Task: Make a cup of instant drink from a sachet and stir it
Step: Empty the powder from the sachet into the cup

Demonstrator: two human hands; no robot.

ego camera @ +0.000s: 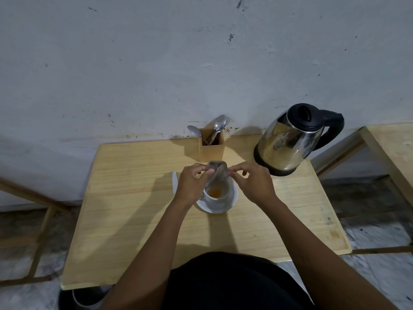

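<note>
No brand, label or writing can be read on anything here; the sachet (216, 173) shows only a dull grey, foil-like surface, blurred and in shadow. It is held tilted above the white cup (216, 194), its lower end pointing down into the cup's mouth and its upper end raised toward the wall. The left hand (192, 183) pinches the sachet's left edge between thumb and forefinger, with the other fingers curled loosely beneath. The right hand (252, 183) pinches the right edge with thumb and fingertips, the remaining fingers bent and slightly fanned. Inside the cup lies a small heap of orange powder (215, 193) against the white bottom. The cup stands on a white saucer (232, 201), which rests near the middle of the light wooden table (134, 209). Just left of the left hand, a thin white strip (174, 182) lies on the table, partly hidden. Behind the cup, against the wall, a square wooden holder (212, 147) contains spoons and a fork (220, 124). To its right stands a stainless steel electric kettle (290, 142) with a black lid and handle, well apart from the cup.
</note>
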